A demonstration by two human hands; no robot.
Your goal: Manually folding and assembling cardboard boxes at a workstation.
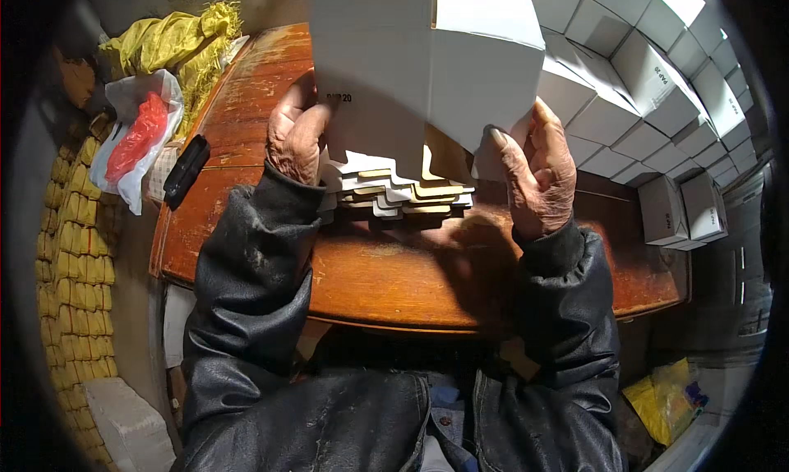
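A partly folded white cardboard box (pixel 485 78) is held up between my hands, over the table. Its left panel is in shade and its right side is brightly lit. At the left edge my left hand (pixel 297 135) grips the card, thumb in front and fingers mostly hidden behind. My right hand (pixel 541 176) holds the lower right side, its thumb against the card. Below the box lies a pile of flat cardboard blanks (pixel 394 194), white on one face and brown on the other, largely covered by the box.
The worn wooden table (pixel 394 275) has a curved front edge. Stacked white boxes (pixel 608 94) rise at the right and back. A black case (pixel 187 170) lies by the left edge, near a red plastic bag (pixel 140 135) and yellow sacking (pixel 164 41). Yellow bundles (pixel 82 267) stand far left.
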